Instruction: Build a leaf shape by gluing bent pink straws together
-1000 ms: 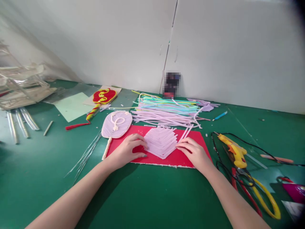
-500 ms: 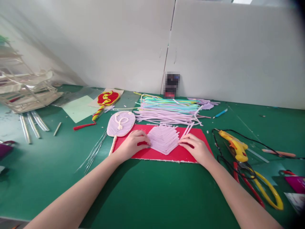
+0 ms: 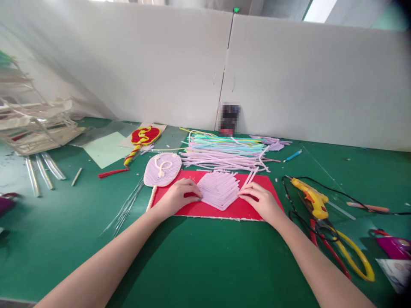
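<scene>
On a red board [image 3: 188,208] lies a leaf-like panel of lilac pipe cleaners [image 3: 219,190], bent into V shapes nested side by side, its point towards me. My left hand [image 3: 183,194] pinches its left edge between thumb and fingers. At the right edge my right hand [image 3: 259,199] does the same, fingertips closed on the pipe cleaners. A few loose lilac strips [image 3: 251,176] lie just beyond my right hand. Overlapping the board's far left corner is a finished-looking lilac fan [image 3: 171,176] with cream cord trim and a twisted cream handle [image 3: 152,197].
Behind the board lies a pile of lilac, mint and yellow pipe cleaners [image 3: 224,147]. To the right are a yellow glue gun [image 3: 313,199] with a black cord and yellow-handled scissors [image 3: 356,252]. Thin wires [image 3: 125,209], a red fan [image 3: 145,135] and clear glue sticks [image 3: 45,171] lie left.
The camera view has tilted up slightly, showing more above the white partition. Both hands stay at the panel's edges, with no clear movement of the panel on the board.
</scene>
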Available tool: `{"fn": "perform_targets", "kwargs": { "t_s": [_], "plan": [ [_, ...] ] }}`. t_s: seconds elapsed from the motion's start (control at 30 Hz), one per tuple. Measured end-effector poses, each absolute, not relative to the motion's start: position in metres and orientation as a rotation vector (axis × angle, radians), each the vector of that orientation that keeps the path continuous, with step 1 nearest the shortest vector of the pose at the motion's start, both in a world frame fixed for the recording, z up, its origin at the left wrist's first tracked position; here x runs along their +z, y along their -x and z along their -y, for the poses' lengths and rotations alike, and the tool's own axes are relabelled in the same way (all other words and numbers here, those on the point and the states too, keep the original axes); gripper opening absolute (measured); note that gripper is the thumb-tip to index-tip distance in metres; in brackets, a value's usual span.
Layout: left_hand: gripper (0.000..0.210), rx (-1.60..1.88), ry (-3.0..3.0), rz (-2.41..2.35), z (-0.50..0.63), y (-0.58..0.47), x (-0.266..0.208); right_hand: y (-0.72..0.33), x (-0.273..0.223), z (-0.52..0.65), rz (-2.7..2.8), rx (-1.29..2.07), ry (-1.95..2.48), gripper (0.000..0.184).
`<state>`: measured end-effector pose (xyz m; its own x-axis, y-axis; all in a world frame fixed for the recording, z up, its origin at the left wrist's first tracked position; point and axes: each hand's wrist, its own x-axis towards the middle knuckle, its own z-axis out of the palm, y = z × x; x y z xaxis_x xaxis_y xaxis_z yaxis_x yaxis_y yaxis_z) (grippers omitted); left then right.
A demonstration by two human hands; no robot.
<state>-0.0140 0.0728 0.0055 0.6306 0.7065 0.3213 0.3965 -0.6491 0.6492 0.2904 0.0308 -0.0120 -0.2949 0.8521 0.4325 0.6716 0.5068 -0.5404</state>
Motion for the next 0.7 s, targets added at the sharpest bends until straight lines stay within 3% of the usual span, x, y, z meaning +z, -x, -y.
{"fn": "perform_targets", "kwargs": {
  "t_s": [0.3, 0.7],
  "plan": [
    [0.019, 0.790, -2.300, -0.883, -0.0751, 0.0139, -0.0003, -0.2917, -0.0122, -0.0318, 2.067, 0.327, 1.236, 0.019],
    [0.014, 0.749, -2.317, -0.880, -0.0715, 0.0141, 0.0075, -0.2891, -0.0084, -0.0299, 2.056, 0.356, 1.249, 0.018]
  ]
}}
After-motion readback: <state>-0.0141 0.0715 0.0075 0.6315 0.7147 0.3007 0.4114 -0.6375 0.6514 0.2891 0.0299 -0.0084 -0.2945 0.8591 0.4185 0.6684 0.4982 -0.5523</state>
